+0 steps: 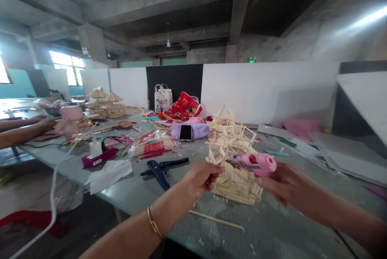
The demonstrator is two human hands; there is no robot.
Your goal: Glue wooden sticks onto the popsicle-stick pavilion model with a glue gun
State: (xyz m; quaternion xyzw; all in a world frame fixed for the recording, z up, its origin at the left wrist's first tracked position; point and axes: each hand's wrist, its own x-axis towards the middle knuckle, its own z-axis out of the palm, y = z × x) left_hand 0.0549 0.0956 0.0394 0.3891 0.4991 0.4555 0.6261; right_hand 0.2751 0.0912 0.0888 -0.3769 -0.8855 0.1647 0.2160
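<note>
1. Gripping pink glue gun (252,163) in right hand (281,184).
2. Pinching left hand (201,180) together by stick model (232,176) on table (272,226); can't tell on what.
3. Looks well along: dense low down, gappy up top, maybe unfinished.

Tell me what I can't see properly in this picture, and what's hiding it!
All in the head view:
Handle of the pink glue gun: mostly covered by the right hand.
Anything the left hand might pinch: too small, and its fingers get in the way.
Part of the stick model: behind the pink glue gun.
Co-worker beyond the arms: cut off by the left edge.
Small print on the white bag: too small and blurred.
</note>
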